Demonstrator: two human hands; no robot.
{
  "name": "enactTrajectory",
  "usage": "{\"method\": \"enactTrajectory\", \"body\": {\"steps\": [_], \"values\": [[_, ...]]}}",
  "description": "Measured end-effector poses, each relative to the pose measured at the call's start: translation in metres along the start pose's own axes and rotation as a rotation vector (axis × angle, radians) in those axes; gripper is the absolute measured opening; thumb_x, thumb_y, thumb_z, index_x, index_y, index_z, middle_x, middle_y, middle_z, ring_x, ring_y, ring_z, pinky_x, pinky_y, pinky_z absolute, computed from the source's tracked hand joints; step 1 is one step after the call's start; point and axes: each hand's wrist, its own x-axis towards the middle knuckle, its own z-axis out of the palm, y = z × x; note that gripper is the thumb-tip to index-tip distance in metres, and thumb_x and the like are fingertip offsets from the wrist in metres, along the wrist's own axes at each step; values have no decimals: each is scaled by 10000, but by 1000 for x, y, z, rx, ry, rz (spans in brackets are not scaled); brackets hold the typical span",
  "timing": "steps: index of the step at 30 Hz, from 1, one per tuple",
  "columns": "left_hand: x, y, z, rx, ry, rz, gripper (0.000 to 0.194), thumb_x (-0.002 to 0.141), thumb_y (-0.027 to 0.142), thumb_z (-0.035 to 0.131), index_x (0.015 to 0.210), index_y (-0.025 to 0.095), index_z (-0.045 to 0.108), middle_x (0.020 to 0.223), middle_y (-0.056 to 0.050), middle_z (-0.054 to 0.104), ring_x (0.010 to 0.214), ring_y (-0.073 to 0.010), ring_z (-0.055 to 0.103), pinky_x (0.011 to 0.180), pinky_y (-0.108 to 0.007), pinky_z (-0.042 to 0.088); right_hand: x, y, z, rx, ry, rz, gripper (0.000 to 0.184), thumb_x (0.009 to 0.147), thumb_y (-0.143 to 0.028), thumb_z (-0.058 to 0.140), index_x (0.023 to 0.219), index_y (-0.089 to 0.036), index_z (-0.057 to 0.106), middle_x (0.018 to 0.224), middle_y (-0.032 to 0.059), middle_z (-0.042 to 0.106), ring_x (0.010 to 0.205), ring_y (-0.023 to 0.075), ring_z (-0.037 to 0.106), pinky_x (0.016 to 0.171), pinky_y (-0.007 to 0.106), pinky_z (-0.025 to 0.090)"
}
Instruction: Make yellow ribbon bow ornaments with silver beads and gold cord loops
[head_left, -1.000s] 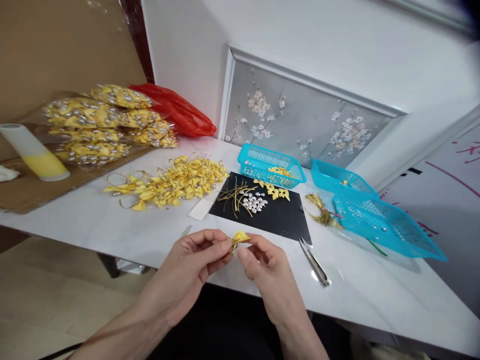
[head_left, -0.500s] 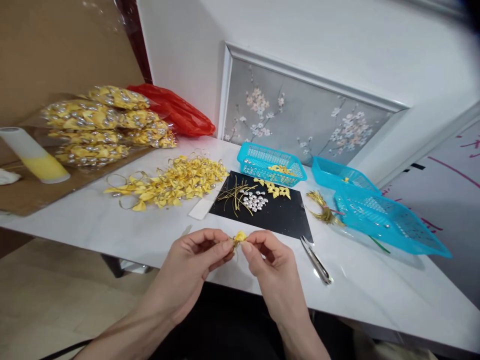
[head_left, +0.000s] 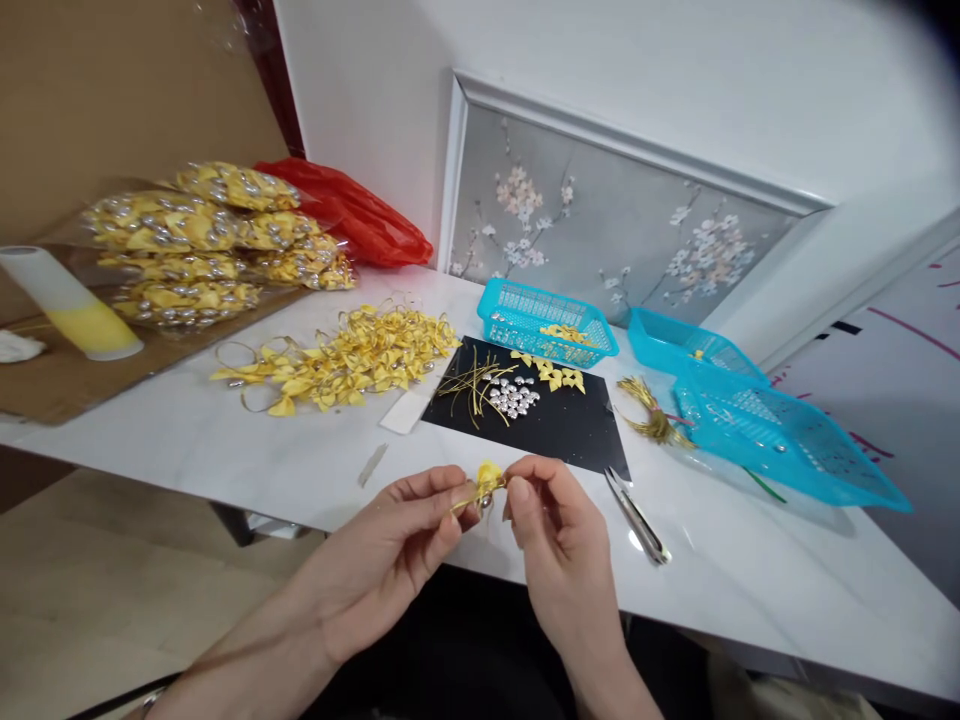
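Between my hands, above the table's front edge, is a small yellow ribbon flower with a silver bead hanging under it and thin gold cord around its base. My left hand pinches the flower's left side between thumb and fingers, and a bit of gold cord sticks out there. From the right, my right hand is closed in a pinch on the gold cord beside the flower. Beyond them a black mat carries cut gold cords, silver beads and yellow ribbon pieces.
A heap of finished yellow flowers lies left of the mat. Thread snips rest at the right, near a gold cord bundle and blue baskets. Another blue basket stands behind. Bagged flowers are stacked at far left.
My right fingers have drawn slightly off the flower to the right and now pinch cord beside it. The silver bead has come into view below the flower, still held by my left hand.
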Motion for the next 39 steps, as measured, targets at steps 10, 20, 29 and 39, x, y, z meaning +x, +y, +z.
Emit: {"method": "enactTrajectory", "body": {"steps": [10,20,29,39], "values": [[-4,1,5,-33,55,2,361,882,-103,468,677,59,717,677,-82,690,571,-117,721,462,-116,593,-15,-1,-3,48,50,16,92,874,-312,635,898,-227,606,855,-10,589,744,115,557,640,212,468],[1,-1,6,58,29,98,325,831,-116,534,660,84,725,661,-64,692,550,-91,688,486,-97,581,-4,-3,-4,177,-178,199,153,854,-334,623,804,-190,607,878,27,618,775,154,556,643,249,460],[3,-5,1,292,-54,366,196,606,185,900,710,150,738,726,14,694,593,-64,603,521,-103,547,-11,-9,2,272,-85,135,149,935,-348,566,862,-220,589,908,3,616,714,109,518,632,209,440],[2,-6,-2,276,-65,357,214,590,209,910,699,154,734,696,26,668,537,-46,552,509,-113,520,-15,-1,2,-524,-96,-373,165,976,-202,483,892,-189,624,722,31,648,669,175,568,634,299,434]]}}
